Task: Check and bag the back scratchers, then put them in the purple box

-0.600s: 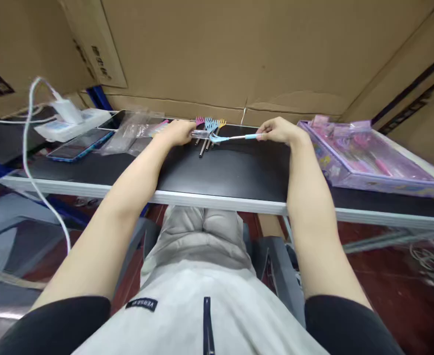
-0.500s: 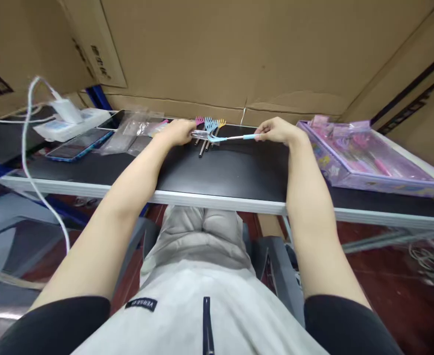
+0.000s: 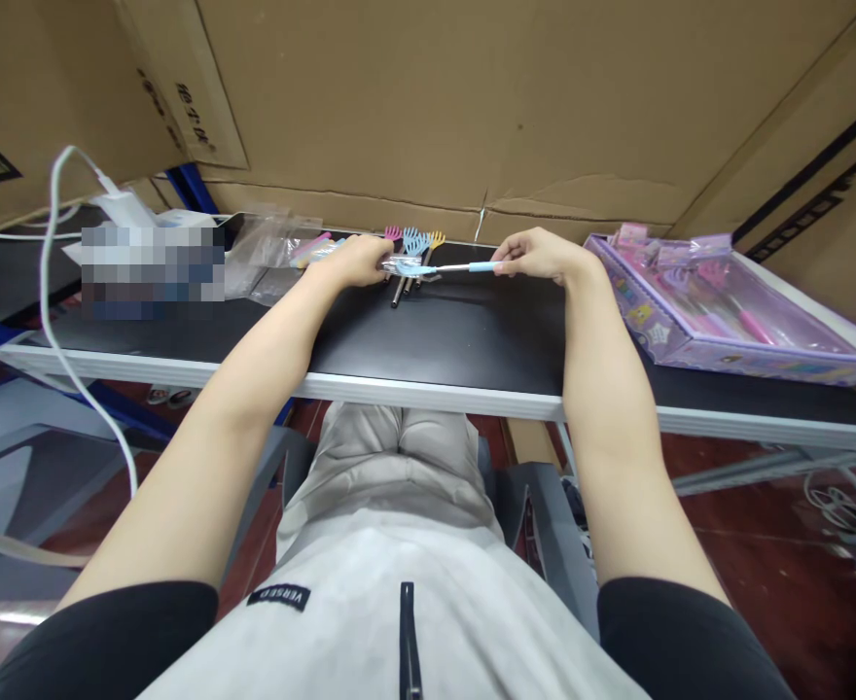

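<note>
A light blue back scratcher (image 3: 453,267) with a metal shaft lies level between my hands above the table. My right hand (image 3: 541,255) is closed, pinching the end of its blue handle. At the claw end, my left hand (image 3: 361,260) is closed on a clear plastic bag (image 3: 397,263). The blue claw sits at the bag, its tip partly covered by plastic. Just behind lie several more back scratchers (image 3: 414,241) with pink, blue and yellow claws, their dark handle ends pointing toward me.
On the right stands a purple display box (image 3: 691,335) with packed pink and purple back scratchers. Clear bags (image 3: 260,258) and colourful handles (image 3: 315,249) lie left of my left hand. Further left are a white charger with cable (image 3: 127,209) and a blurred-out patch. Cardboard (image 3: 428,117) walls the back.
My right hand has moved slightly left with the back scratcher, and the claw is now further into the plastic bag at my left hand. My left hand has hardly moved.
</note>
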Available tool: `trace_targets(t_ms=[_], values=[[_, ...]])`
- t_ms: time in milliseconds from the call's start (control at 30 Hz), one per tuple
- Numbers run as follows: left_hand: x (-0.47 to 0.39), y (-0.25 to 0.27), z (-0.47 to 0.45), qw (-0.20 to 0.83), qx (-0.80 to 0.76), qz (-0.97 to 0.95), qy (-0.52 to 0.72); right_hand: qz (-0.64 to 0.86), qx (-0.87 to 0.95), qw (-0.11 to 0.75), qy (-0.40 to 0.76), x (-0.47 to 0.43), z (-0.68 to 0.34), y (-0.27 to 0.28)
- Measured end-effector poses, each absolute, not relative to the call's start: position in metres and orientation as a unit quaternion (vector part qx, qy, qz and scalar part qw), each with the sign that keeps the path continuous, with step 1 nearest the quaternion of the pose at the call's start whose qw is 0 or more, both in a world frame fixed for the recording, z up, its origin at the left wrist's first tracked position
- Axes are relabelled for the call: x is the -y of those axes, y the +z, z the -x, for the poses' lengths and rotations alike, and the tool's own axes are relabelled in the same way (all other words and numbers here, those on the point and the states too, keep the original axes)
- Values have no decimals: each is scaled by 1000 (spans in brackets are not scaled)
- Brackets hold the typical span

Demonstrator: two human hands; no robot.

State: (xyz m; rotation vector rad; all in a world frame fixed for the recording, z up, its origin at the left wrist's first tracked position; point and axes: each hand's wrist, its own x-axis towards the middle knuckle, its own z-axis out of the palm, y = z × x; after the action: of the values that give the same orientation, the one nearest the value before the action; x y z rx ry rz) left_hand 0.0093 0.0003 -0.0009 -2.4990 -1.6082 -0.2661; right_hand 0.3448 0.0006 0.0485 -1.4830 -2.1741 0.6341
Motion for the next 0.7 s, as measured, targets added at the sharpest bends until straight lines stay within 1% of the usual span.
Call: trace_targets(t_ms=[100,467,700], values=[[2,2,-8,81,545,830,-89,530,780,226,244,3,-347,53],[8,6,-9,77,581,808,-55,544,777,186,257,7,-350,57],[9,7,-6,76,600,795,-48,551,767,199,263,19,-347,63]])
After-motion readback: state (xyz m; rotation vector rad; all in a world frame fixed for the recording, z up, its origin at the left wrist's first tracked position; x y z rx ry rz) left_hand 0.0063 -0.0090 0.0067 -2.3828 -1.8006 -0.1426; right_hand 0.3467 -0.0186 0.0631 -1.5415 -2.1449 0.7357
